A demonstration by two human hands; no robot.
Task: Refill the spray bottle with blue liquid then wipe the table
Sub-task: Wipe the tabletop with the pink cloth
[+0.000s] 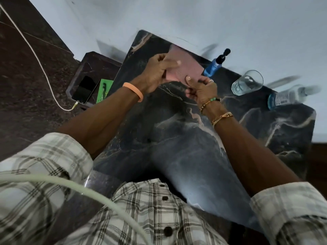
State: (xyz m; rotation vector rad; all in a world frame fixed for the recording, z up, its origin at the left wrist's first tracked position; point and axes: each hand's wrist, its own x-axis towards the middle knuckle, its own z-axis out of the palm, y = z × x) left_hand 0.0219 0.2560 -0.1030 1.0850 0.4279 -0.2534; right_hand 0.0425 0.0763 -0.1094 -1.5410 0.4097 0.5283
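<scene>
My left hand (155, 75) and right hand (201, 89) both pinch the pink cloth (185, 68) at upper centre — spray bottle (211, 68) just to its right — so I'd fold it into a flat pad before wiping the tabletop (177, 138).

Dim, motion-blurred — wide-angle edge warp

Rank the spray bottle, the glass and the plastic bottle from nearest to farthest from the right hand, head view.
1. The spray bottle, just beyond the right hand.
2. The glass, farther to the right.
3. The plastic bottle, farthest right.
</scene>
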